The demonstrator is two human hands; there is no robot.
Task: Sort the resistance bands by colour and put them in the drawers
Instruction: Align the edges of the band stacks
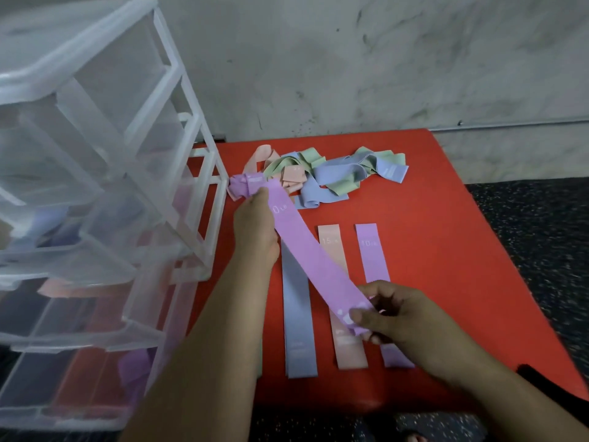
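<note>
Both hands, left hand [255, 224] and right hand [392, 314], grip a purple band [306, 250] over the red table [446, 202].

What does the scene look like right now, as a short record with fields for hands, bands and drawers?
held: long lilac fabric resistance band
left hand: grips its far end
right hand: pinches its near end
laid flat: blue fabric band, pink fabric band, second lilac band, side by side on red table
unsorted: tangled pile of pink, green and blue bands, far side
drawers: clear plastic drawer unit at left, coloured bands inside
</note>
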